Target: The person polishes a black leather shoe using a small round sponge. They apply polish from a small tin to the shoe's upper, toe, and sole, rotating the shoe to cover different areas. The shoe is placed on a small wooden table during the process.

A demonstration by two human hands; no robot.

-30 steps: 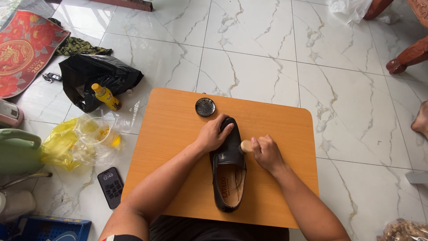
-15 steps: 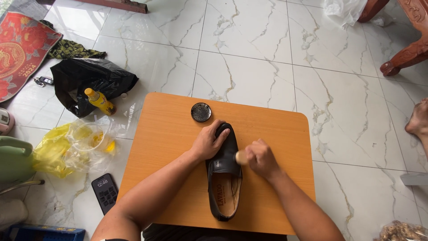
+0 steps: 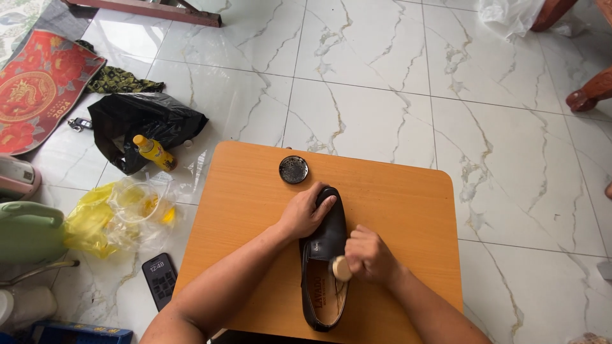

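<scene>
White marble-look floor tiles [image 3: 357, 95] w/ grey veins run all round our low orange wooden table [image 3: 395, 197], smooth top, rounded corners.

Our left hand [image 3: 305, 213] lies palm-down on the toe of the black leather loafer [image 3: 326, 255], fingers curled over the front, pressing it to the tabletop. Shoe lies lengthwise under that hand, toe pointing away from us, tan insole open toward us, leather matte w/ a soft sheen.

Our right hand [image 3: 368, 256] is closed in a fist round a small brush w/ a pale round wooden end [image 3: 342, 268]; that end sits just left of the knuckles, touching the shoe's vamp near the opening. Bristles hidden, can't tell their shape.

Just beyond the left fingertips, apart from the shoe: round open tin of dark polish [image 3: 293, 169], metal rim, grainy black inside.

Well left of the left arm, on the floor: black smartphone [image 3: 159, 277] w/ lit screen, crumpled yellow and clear plastic bags [image 3: 121, 213], yellow bottle w/ orange cap [image 3: 153, 151] lying against a glossy black plastic bag [image 3: 143, 121], red patterned mat [image 3: 35, 89]. Far right of the right hand: carved reddish wood furniture leg [image 3: 590, 95].
</scene>
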